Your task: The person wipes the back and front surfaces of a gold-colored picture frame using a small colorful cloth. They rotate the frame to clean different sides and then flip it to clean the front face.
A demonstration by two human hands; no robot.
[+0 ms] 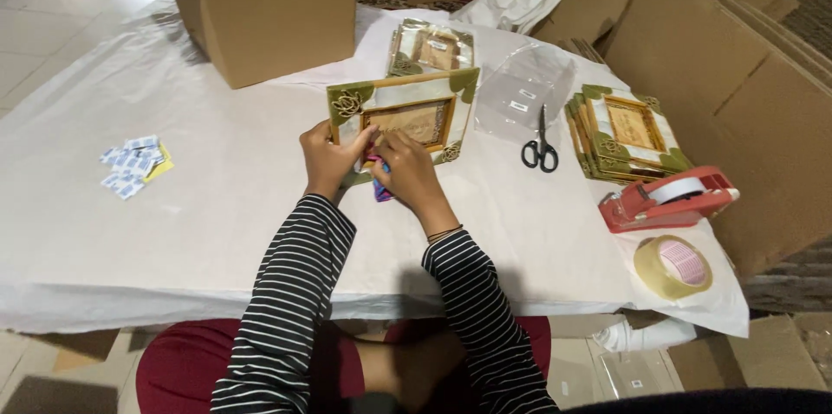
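Item: picture frame, propped upright, my left hand clamped on its corner to steady it. My right hand pinches a purple cloth against its lower edge. Scissors right, within reach.

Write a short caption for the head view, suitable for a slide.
Both hands, left hand and right hand, hold a decorated picture frame on a white-covered table.

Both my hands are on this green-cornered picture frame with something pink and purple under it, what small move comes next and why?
Probably steady the green-cornered wooden picture frame with the left hand while the right hand presses the small pink-and-purple piece against its lower edge. Both hands meet there, and the frame stands tilted on the white paper-covered table, so it might slip.
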